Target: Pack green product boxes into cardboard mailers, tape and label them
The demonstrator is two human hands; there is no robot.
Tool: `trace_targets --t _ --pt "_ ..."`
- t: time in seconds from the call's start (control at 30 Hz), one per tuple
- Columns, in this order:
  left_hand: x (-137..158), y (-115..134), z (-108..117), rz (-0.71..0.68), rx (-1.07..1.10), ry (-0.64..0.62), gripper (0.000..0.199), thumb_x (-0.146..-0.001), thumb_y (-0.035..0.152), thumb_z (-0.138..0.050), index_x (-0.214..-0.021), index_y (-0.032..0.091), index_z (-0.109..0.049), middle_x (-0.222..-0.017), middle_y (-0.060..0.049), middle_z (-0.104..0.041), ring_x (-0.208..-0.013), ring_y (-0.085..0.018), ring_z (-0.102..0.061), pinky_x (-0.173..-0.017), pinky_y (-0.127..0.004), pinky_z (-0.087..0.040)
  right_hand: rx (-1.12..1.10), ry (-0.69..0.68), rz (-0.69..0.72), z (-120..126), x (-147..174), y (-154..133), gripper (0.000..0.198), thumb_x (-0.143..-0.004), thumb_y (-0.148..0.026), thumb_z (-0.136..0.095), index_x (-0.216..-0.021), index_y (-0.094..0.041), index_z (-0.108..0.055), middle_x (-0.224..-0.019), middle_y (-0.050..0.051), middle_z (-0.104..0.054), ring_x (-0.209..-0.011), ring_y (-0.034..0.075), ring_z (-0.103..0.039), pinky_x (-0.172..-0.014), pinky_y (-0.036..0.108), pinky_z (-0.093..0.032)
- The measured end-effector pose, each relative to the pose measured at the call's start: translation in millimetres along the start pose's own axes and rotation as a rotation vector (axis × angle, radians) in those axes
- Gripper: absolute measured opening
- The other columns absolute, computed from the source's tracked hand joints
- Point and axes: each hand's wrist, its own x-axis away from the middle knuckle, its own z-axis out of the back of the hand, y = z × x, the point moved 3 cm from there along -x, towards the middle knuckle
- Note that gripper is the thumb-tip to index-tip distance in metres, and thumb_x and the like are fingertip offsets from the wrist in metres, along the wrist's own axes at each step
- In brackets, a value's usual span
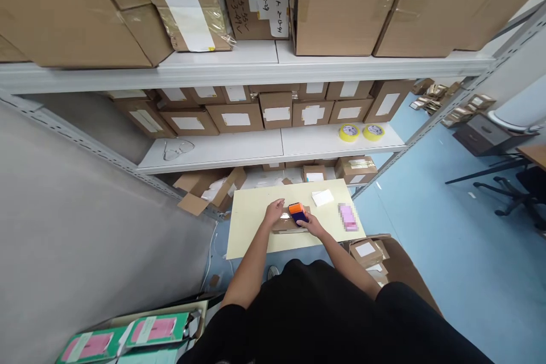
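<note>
A small brown cardboard box (pixel 290 223) lies on the pale yellow tabletop (pixel 251 239) in front of me. My right hand (pixel 312 224) is wrapped round an orange and dark-blue handheld tool (pixel 298 213), held over the box's right part; its exact kind is unclear at this size. At the box's left end is my left hand (pixel 274 212), its fingers pressed together; what they pinch, if anything, is too small to make out. A shiny patch like clear tape shows on the box between both hands. White cards or papers (pixel 322 198) lie behind my right hand.
A pixelated pink item (pixel 348 217) lies at the table's right. Behind rises a shelf rack (pixel 239 151) with labelled cartons and two yellow tape rolls (pixel 349 133). An open carton (pixel 205 190) stands left of the table, and a large carton (pixel 409 264) at the right front.
</note>
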Motion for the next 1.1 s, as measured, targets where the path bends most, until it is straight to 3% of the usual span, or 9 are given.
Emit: trace_targets --t 0.13,0.23,0.3,0.6,0.8,0.97,1.1 --pt "-27 25 -3 -0.017 0.175 -0.159 0.049 -0.078 0.057 -0.073 -0.103 0.016 -0.082 -0.118 -0.013 -0.079 -0.115 -0.029 -0.070 -0.103 -0.039 -0.051 -0.026 -0.005 0.000 0 1 0 0.046 -0.087 -0.054 -0.070 -0.119 -0.021 -0.069 -0.111 0.006 -0.077 -0.108 0.030 -0.069 -0.096 0.043 -0.055" --pt "-35 35 -8 -0.012 0.210 -0.283 0.043 -0.066 0.051 -0.083 -0.088 0.015 -0.084 -0.097 -0.011 -0.082 -0.095 -0.028 -0.074 -0.091 -0.038 -0.055 -0.041 -0.008 0.004 -2 1 4 0.045 -0.086 -0.053 -0.071 -0.118 -0.022 -0.069 -0.110 0.005 -0.077 -0.107 0.029 -0.069 -0.097 0.043 -0.054" --pt "-38 38 -8 -0.029 0.188 -0.281 0.036 -0.065 0.047 -0.083 -0.083 0.015 -0.083 -0.088 -0.010 -0.081 -0.087 -0.026 -0.073 -0.087 -0.037 -0.055 -0.042 -0.011 0.001 -1 0 6 0.046 -0.086 -0.053 -0.070 -0.120 -0.022 -0.068 -0.111 0.005 -0.076 -0.107 0.028 -0.069 -0.097 0.042 -0.054" --pt "-19 42 -6 -0.074 0.207 -0.124 0.027 -0.075 0.041 -0.074 -0.083 0.017 -0.083 -0.093 -0.010 -0.082 -0.090 -0.025 -0.074 -0.088 -0.035 -0.056 0.112 0.027 0.049 22 7 -9 0.054 -0.087 -0.056 -0.070 -0.129 -0.023 -0.065 -0.114 0.007 -0.076 -0.101 0.028 -0.071 -0.091 0.039 -0.054" --pt "5 32 -9 -0.008 0.223 0.076 0.026 -0.083 0.039 -0.068 -0.086 0.018 -0.083 -0.096 -0.010 -0.082 -0.093 -0.025 -0.075 -0.089 -0.036 -0.057 0.250 0.065 0.006 33 7 -28 0.047 -0.093 -0.065 -0.059 -0.109 -0.023 -0.072 -0.099 0.006 -0.078 -0.091 0.027 -0.071 -0.081 0.035 -0.053" --pt "13 3 31 0.056 0.291 0.307 0.026 -0.080 0.036 -0.067 -0.089 0.018 -0.083 -0.095 -0.010 -0.082 -0.092 -0.024 -0.075 -0.091 -0.036 -0.058 0.388 0.067 0.008 56 6 -33 0.048 -0.090 -0.069 -0.062 -0.099 -0.023 -0.073 -0.086 0.004 -0.076 -0.079 0.023 -0.068 -0.070 0.029 -0.046" --pt "24 -27 58 0.125 0.338 0.408 0.031 -0.078 0.042 -0.069 -0.089 0.016 -0.083 -0.094 -0.010 -0.082 -0.090 -0.023 -0.074 -0.088 -0.035 -0.059 0.492 0.022 -0.036 72 8 -24 0.053 -0.089 -0.073 -0.060 -0.088 -0.021 -0.072 -0.076 0.002 -0.072 -0.071 0.020 -0.064 -0.063 0.026 -0.039"
